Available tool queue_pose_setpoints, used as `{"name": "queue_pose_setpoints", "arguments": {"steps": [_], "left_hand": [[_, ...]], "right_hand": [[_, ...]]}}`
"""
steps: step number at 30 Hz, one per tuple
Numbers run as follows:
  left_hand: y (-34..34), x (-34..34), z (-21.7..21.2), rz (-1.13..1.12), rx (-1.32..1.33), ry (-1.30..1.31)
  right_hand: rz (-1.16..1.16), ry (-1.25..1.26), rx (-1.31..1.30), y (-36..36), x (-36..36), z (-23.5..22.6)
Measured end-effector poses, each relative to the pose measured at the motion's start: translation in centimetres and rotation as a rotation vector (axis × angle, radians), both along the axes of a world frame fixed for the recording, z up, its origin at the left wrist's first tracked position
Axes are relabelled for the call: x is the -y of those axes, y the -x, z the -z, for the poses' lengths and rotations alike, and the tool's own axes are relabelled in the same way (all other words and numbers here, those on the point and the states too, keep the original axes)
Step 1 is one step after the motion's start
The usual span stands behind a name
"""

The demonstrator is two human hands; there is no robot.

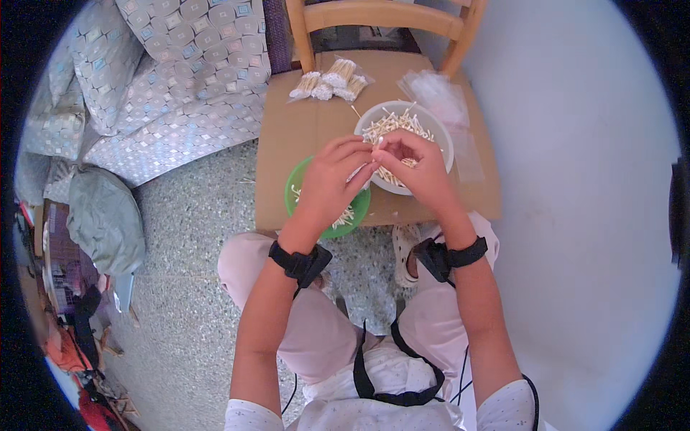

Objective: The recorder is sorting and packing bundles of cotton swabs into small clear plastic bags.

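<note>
My two hands meet above a white bowl heaped with loose cotton swabs. The fingers of my right hand are pinched together over the bowl, with the white tip of a cotton swab showing at them. My left hand is closed, its fingertips touching those of the right; a bit of white shows by its thumb, but what it grips is hidden. Below my left hand stands a green bowl, partly covered by it, with more cotton swabs inside.
Both bowls stand on a cardboard-covered chair seat. Several clear packets of cotton swabs lie at its back left. Flat clear plastic bags lie right of the white bowl. The wooden backrest rises behind; a wall is at right.
</note>
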State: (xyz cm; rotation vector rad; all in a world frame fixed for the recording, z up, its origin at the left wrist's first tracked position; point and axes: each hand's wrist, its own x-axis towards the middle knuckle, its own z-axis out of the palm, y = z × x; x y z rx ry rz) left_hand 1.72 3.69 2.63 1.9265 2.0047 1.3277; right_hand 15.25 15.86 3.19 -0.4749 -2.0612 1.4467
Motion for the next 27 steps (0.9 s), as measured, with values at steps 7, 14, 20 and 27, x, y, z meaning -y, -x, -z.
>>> {"name": "queue_pose_setpoints", "arguments": {"steps": [7, 14, 20, 27], "left_hand": [[1.5, 0.7, -0.4, -0.113, 0.157, -0.136], [2.1, 1.9, -1.5, -0.126, 0.507, 0.000], [2.1, 1.8, -1.3, -0.086, 0.496, -0.051], [2.5, 2.0, -1.2, -0.143, 0.412, -0.140]], "right_hand": [[0.058, 0.098, -0.165, -0.4, 0.0, -1.3], [-0.065, 0.334, -0.171, -0.4, 0.2, -1.8], [-0.147, 0.304, -0.204, 1.1, 0.9, -1.3], [-0.123, 0.152, 0.076, 1.8, 2.0, -1.1]]}}
